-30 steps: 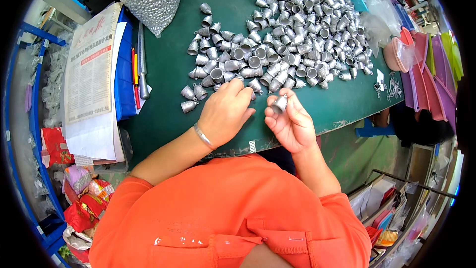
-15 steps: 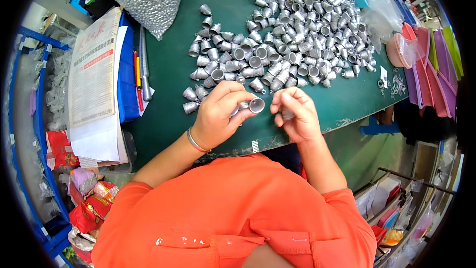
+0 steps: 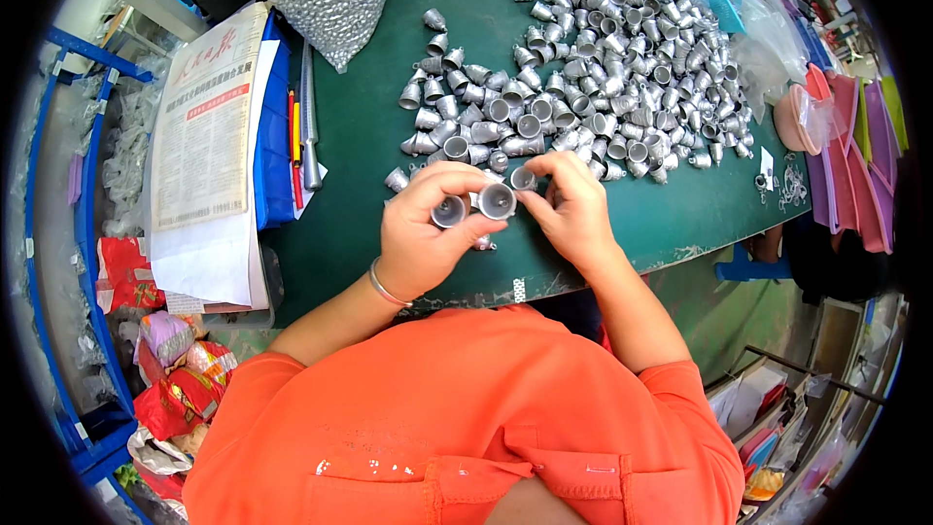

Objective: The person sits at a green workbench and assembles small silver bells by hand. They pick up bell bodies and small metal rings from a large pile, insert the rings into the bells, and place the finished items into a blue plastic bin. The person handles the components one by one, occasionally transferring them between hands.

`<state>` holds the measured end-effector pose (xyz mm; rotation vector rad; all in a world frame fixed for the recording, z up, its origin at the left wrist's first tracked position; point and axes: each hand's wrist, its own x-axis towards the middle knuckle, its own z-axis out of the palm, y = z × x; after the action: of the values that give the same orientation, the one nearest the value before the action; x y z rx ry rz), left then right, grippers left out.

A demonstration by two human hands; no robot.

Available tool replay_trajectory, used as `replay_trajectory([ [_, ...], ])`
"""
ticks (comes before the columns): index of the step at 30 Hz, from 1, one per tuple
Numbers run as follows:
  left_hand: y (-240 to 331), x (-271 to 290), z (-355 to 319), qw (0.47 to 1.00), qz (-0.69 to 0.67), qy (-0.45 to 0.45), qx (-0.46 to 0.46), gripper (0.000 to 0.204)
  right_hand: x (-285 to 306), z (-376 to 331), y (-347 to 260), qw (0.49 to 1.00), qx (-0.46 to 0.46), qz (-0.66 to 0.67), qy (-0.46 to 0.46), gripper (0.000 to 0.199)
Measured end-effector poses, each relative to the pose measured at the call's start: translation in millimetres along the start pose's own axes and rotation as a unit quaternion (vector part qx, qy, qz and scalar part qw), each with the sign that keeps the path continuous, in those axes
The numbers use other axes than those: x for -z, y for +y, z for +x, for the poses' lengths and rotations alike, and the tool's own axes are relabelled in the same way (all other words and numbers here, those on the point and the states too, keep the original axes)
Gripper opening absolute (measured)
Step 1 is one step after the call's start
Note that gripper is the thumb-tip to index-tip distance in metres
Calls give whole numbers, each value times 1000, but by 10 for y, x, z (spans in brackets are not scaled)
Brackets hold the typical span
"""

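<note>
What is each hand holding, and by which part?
Left hand: two gray bells, gripped by their sides. Right hand: one gray bell, pinched by its side.

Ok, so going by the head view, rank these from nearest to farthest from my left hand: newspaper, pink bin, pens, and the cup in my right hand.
1. Cup: just to its right, in your right hand.
2. Pens: to its left.
3. Newspaper: farther left, past the pens.
4. Pink bin: far right.
</note>
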<state>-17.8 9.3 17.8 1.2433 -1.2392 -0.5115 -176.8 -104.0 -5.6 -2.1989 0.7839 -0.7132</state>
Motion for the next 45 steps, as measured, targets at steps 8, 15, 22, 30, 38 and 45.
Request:
replay_trajectory([
  [8, -189, 107, -126, 785, -561, -70, 254, 39, 101, -239, 4, 914, -25, 404, 16, 44],
  [15, -96, 195, -69, 671, -671, -7, 315, 40, 212, -233, 0, 639, -174, 749, -35, 38],
  [22, -52, 302, 28, 989, 81, -99, 79, 14, 68, -44, -77, 993, 43, 108, -31, 12],
  [30, -97, 165, -156, 937, 263, -231, 1, 25, 77, -29, -203, 952, 171, -153, -201, 31],
  [38, -79, 198, -211, 943, 241, -224, 40, 26, 319, -144, -97, 963, 73, -171, -197, 31],
  [45, -42, 134, -177, 967, 180, -175, 44, 23, 212, -220, -75, 984, 82, -123, -103, 22],
])
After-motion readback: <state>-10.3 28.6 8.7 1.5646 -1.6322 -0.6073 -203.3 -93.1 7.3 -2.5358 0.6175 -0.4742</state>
